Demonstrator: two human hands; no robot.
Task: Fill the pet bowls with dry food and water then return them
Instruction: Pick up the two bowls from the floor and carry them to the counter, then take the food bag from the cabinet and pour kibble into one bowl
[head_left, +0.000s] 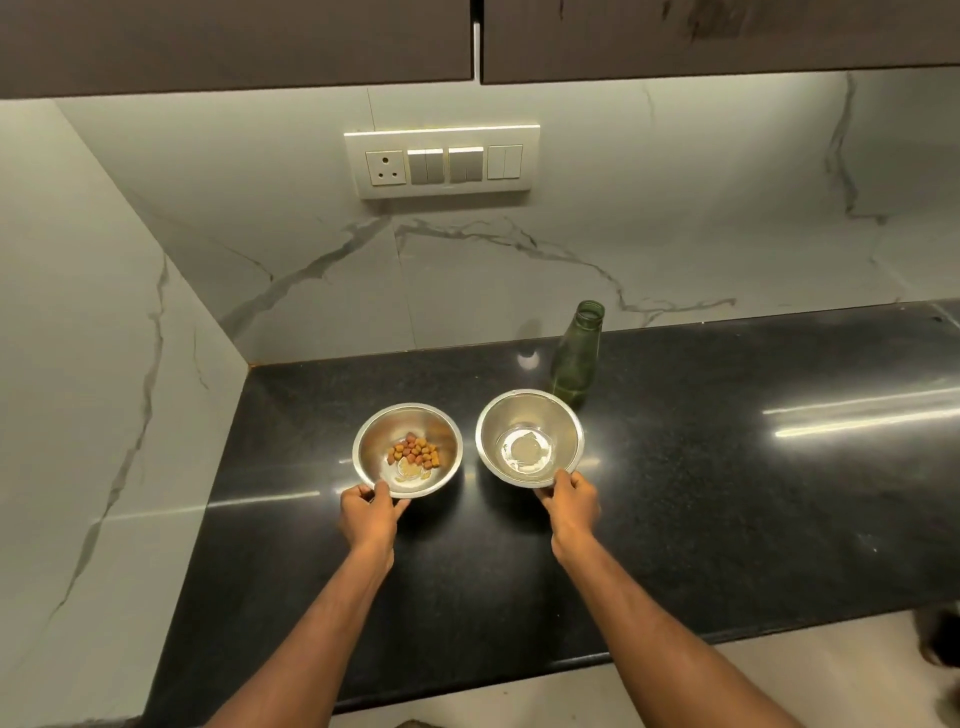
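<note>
Two hands reach over the black counter (727, 519). Left hand (370, 512) pinches the near rim of the food bowl (408, 451). Right hand (570, 503) pinches the water bowl (530, 437) beside it. Behind stands a green bottle (577, 358).

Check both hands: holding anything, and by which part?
Yes. Left hand pinches the near rim of the kibble bowl; right hand pinches the near rim of the water bowl. Both bowls sit on the counter.
</note>
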